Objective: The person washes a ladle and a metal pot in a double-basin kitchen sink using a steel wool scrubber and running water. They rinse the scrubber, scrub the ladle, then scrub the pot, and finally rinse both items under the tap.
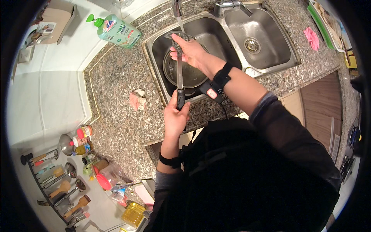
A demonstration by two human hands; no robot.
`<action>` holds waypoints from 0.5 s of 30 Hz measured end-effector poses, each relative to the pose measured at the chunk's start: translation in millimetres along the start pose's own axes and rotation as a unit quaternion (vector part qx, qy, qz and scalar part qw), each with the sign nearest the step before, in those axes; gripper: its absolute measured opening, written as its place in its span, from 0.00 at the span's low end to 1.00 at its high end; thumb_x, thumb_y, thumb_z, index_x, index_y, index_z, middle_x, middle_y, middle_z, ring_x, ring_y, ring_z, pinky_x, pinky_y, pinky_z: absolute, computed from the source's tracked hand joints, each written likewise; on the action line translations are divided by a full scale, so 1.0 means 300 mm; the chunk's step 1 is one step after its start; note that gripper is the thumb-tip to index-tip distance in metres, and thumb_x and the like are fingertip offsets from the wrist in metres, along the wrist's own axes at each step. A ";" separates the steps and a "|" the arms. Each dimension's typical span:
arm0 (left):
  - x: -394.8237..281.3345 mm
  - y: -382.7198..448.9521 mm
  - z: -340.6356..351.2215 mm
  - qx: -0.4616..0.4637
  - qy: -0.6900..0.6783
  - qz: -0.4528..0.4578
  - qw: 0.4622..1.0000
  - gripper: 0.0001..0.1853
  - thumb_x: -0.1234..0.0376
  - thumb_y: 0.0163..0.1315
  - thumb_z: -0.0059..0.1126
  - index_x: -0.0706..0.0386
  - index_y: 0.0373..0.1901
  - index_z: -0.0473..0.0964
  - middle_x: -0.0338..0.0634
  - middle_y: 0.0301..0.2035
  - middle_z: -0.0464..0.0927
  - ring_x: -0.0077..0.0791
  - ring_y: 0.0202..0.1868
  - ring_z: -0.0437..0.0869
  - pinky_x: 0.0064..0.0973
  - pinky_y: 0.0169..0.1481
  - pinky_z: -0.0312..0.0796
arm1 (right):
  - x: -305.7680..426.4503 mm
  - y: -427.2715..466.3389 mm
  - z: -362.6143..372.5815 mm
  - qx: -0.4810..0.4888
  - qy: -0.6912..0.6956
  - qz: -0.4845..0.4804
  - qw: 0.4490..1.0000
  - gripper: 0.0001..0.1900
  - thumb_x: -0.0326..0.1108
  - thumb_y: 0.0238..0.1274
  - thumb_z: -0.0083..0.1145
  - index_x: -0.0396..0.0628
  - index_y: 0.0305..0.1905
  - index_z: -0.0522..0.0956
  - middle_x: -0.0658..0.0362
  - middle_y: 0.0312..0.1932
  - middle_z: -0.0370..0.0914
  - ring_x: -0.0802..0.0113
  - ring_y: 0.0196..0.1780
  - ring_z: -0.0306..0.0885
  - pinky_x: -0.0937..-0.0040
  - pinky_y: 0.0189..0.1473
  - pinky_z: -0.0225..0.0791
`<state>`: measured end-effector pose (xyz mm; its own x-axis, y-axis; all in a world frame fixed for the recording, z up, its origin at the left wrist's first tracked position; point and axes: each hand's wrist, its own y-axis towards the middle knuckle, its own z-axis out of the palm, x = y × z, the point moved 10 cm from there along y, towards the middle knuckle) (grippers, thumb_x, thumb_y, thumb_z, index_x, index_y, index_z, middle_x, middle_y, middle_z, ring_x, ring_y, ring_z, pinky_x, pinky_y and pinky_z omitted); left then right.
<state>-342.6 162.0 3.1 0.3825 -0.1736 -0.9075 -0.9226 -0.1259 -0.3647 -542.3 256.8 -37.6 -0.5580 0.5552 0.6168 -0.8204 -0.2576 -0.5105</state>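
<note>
My left hand (176, 117) grips the black handle of a long metal ladle (180, 72) over the left sink basin. At the ladle's far end, my right hand (191, 52) is wrapped about the neck just below the round head. A textured grey patch shows between its thumb and fingers; whether this is a scouring pad I cannot tell. Water runs from the chrome faucet (177, 8) onto the head. Below the ladle, a round metal pot (195, 76) sits in the left basin (214, 32), partly hidden by my right hand and forearm.
The right basin (269, 32) has a drain strainer (252, 45). A green soap pump bottle (120, 32) stands behind the sink's left side. Pink-and-white cloth (137, 100) lies on the granite counter (116, 75), another pink cloth (311, 38) at right. Utensils hang from a wall rail (43, 188).
</note>
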 end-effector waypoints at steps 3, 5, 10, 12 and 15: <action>-0.041 -0.003 -0.039 -0.052 0.182 0.076 0.979 0.32 0.75 0.61 0.63 0.62 0.68 0.65 0.44 0.35 0.81 0.23 0.33 0.80 0.24 0.40 0.74 | -0.086 0.042 -0.032 -0.035 0.102 0.049 0.993 0.22 0.50 0.65 0.62 0.40 0.45 0.72 0.54 0.29 0.76 0.68 0.25 0.75 0.69 0.24 0.75; -0.072 -0.021 -0.053 -0.073 0.275 0.123 0.951 0.33 0.74 0.60 0.65 0.64 0.67 0.66 0.48 0.40 0.82 0.25 0.38 0.82 0.25 0.46 0.75 | -0.137 0.053 -0.042 -0.025 0.193 0.092 0.977 0.20 0.50 0.67 0.60 0.43 0.43 0.71 0.55 0.26 0.73 0.69 0.23 0.71 0.69 0.22 0.71; 0.071 -0.044 0.106 0.204 -0.280 -0.114 0.931 0.30 0.68 0.67 0.60 0.55 0.70 0.63 0.36 0.27 0.75 0.19 0.26 0.75 0.19 0.32 0.70 | -0.143 0.039 -0.024 0.060 0.346 0.130 0.927 0.20 0.54 0.71 0.51 0.46 0.40 0.71 0.57 0.25 0.73 0.69 0.23 0.71 0.69 0.24 0.70; -0.008 -0.060 0.138 0.307 -0.412 -0.060 0.856 0.28 0.67 0.68 0.59 0.55 0.69 0.65 0.35 0.26 0.75 0.18 0.25 0.75 0.19 0.32 0.69 | -0.114 0.021 -0.040 0.072 0.259 0.106 0.957 0.21 0.54 0.69 0.53 0.44 0.38 0.73 0.57 0.27 0.75 0.69 0.25 0.74 0.72 0.27 0.72; 0.072 -0.012 0.060 0.171 -0.195 -0.079 0.963 0.26 0.70 0.67 0.59 0.56 0.66 0.67 0.35 0.25 0.74 0.17 0.25 0.75 0.19 0.31 0.70 | -0.027 -0.004 -0.138 0.011 -0.040 0.030 0.999 0.23 0.54 0.70 0.54 0.39 0.44 0.74 0.54 0.31 0.79 0.67 0.30 0.79 0.69 0.29 0.74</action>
<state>-331.8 176.3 -18.9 0.5325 0.2087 -0.8203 -0.8428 0.2198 -0.4912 -531.8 285.4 -66.8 -0.6135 0.4740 0.6316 -0.7874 -0.3057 -0.5353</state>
